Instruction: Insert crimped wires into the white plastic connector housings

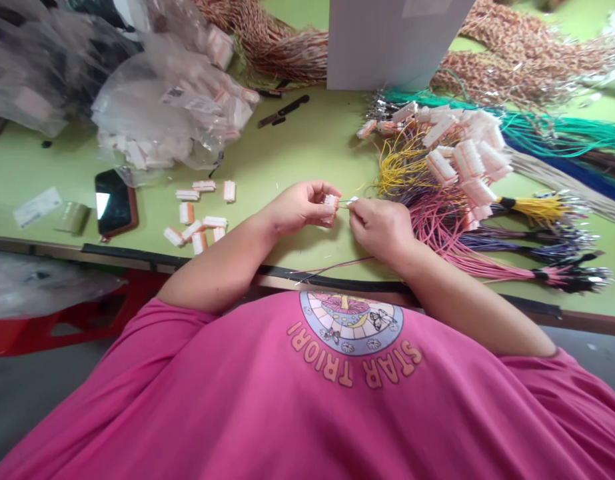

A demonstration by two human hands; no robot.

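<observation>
Between the fingers of my left hand (307, 205) is a small white and orange connector housing (330, 209). My right hand (382, 227) pinches a thin dark wire (344, 204) just to the right of the housing. The wire runs across the gap to the housing; whether its tip sits inside is too small to tell. Several loose connector housings (186, 213) lie on the table left of my left hand. Bundles of pink wires (442, 230) and yellow wires (402, 163) spread out beyond my right hand, with a heap of wired connectors (470, 157) on top.
Clear plastic bags (172, 100) of connectors fill the back left. A phone (116, 202) and a roll of tape (73, 218) lie at the left. Behind my hands are a utility knife (283, 111) and an upright grey panel (387, 47). Green wires (552, 130) stretch along the right.
</observation>
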